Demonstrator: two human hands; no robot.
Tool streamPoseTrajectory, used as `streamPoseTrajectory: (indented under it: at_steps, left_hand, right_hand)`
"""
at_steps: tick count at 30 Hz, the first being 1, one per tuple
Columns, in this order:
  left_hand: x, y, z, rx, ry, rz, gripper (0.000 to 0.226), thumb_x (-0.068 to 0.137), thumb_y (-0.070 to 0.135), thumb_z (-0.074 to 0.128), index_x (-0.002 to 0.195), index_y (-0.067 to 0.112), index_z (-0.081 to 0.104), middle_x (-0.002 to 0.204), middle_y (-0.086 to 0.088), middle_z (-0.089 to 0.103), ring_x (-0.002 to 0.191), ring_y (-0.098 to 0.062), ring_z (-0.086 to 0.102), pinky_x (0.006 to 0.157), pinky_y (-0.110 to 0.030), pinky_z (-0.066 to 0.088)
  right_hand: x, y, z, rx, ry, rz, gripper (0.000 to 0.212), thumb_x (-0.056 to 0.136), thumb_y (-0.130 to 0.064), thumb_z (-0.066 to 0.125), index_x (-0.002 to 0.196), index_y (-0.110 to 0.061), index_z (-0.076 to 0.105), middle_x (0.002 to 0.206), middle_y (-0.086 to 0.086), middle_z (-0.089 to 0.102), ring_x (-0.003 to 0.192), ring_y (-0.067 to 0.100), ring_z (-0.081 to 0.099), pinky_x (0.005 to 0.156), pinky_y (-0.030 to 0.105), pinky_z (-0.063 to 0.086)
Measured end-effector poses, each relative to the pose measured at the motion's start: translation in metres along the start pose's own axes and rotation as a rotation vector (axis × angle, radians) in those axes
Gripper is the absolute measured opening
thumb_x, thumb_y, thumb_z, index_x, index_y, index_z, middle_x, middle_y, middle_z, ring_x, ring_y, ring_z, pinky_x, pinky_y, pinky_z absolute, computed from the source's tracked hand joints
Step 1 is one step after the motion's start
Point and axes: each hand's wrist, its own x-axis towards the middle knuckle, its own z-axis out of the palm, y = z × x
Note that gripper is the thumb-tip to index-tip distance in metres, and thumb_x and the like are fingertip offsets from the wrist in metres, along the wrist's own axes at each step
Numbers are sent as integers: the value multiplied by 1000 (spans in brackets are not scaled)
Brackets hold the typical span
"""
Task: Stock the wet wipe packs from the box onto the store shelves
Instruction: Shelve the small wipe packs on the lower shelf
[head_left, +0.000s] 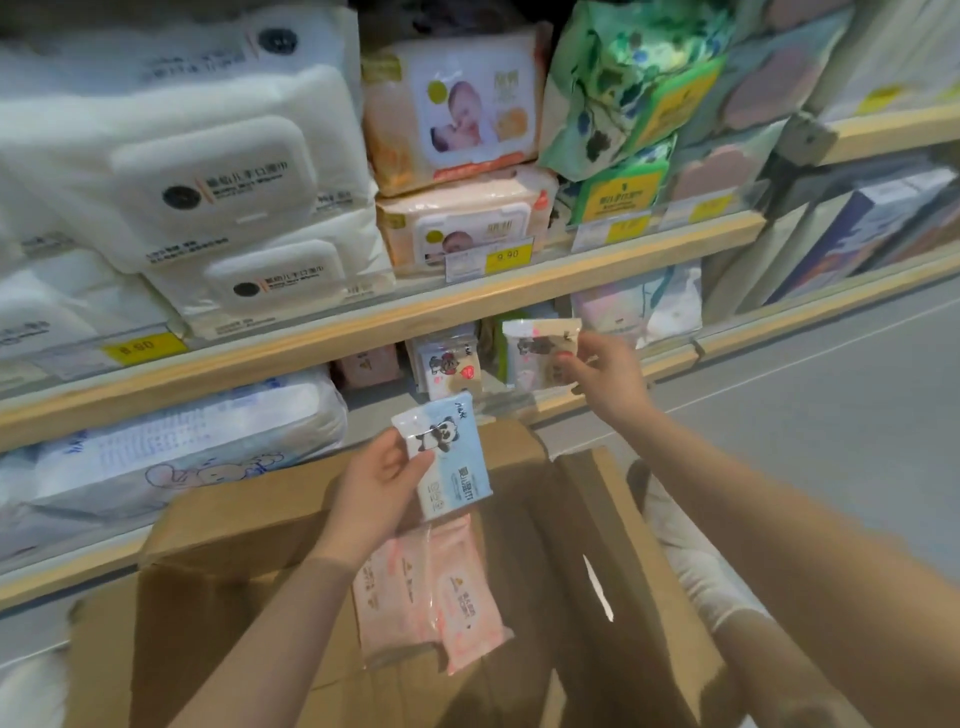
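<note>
Left hand (376, 480) is up in front of the chest, palm facing in, thumb and fingers pinching a blue panda wipe pack (448, 453) by its left edge. Left forearm rises from the bottom edge. Right arm stretches forward, right hand (605, 371) pinching a beige bear wipe pack (537, 353) by its right side, thumb on the front.

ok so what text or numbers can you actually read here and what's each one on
"9.90": yellow price tag on the upper shelf edge, below the baby-photo packs.
"8.80", somewhat blurred: yellow price tag below the white packs.
White packs: Chinese lid print, too blurred to read.
Blue panda pack in the left hand: Chinese print, unreadable.
Pack in the right hand: nothing legible.
</note>
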Motion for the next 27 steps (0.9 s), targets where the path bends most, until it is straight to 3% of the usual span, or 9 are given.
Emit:
streamPoseTrajectory:
  at_steps: [3, 5, 8, 12, 18, 20, 23, 25, 27]
  left_hand:
    - [13, -10, -1, 30, -25, -10, 25, 89, 13, 61, 102, 34, 63, 105, 9, 71, 97, -10, 68, 80, -39, 56]
    - [20, -18, -1, 45, -28, -28, 26, 89, 14, 62, 101, 37, 62, 104, 11, 71, 97, -10, 68, 79, -39, 56]
    - [28, -26, -2, 25, 4, -49, 27, 88, 11, 62, 97, 36, 62, 96, 15, 72, 92, -9, 69, 76, -36, 57]
    - [30, -26, -1, -4, -6, -54, 25, 88, 9, 61, 97, 32, 62, 94, 16, 73, 91, -8, 70, 73, -33, 59]
    - [25, -17, 4, -2, -21, -39, 24, 89, 10, 60, 95, 33, 63, 101, 10, 72, 93, -9, 69, 74, -35, 58]
    - [20, -9, 11, -52, -39, -22, 22, 90, 9, 59, 100, 29, 62, 102, 8, 72, 93, -8, 69, 69, -26, 57]
    - [17, 5, 26, -90, -58, 25, 24, 91, 7, 57, 100, 30, 61, 100, 9, 71, 91, -6, 69, 63, -18, 54]
    - [16, 14, 38, -97, -61, 51, 25, 91, 7, 58, 97, 31, 60, 100, 7, 71, 91, -9, 69, 62, -19, 53]
    - [17, 18, 46, -77, -75, 64, 23, 89, 12, 62, 98, 33, 59, 102, 6, 70, 94, -13, 68, 67, -23, 55]
  right_hand:
    - [25, 17, 27, 20, -26, 25, 14, 90, -22, 58, 93, -10, 66, 88, 16, 65, 81, 31, 63, 72, 52, 53]
    - [39, 26, 44, 34, -18, 23, 11, 90, -21, 57, 93, -16, 66, 90, 15, 64, 80, 29, 62, 72, 45, 53]
    - [54, 40, 58, -63, 71, 54, 15, 92, -16, 55, 97, -9, 68, 90, 9, 57, 77, 20, 53, 70, 29, 42]
    - [56, 52, 73, -167, 135, 153, 21, 95, -19, 52, 102, -6, 66, 98, 11, 61, 83, 23, 56, 71, 25, 35]
    - [26, 39, 56, 10, 245, 186, 26, 89, -20, 62, 113, -11, 61, 101, 3, 63, 88, 17, 59, 76, 28, 47]
    - [6, 19, 40, 44, 132, 139, 27, 89, -27, 64, 111, -11, 63, 95, 3, 64, 81, 16, 60, 70, 26, 49]
    - [-20, -14, 17, 226, -343, 201, 28, 85, -31, 68, 107, -13, 66, 88, -1, 65, 68, 11, 59, 59, 19, 49]
    - [-34, -25, 10, 271, -583, 219, 26, 86, -22, 68, 108, -9, 67, 97, -1, 69, 78, 9, 66, 67, 21, 55]
    - [-42, -26, 9, 257, -598, 189, 21, 88, -16, 65, 106, -6, 67, 105, 3, 70, 90, 12, 69, 76, 31, 58]
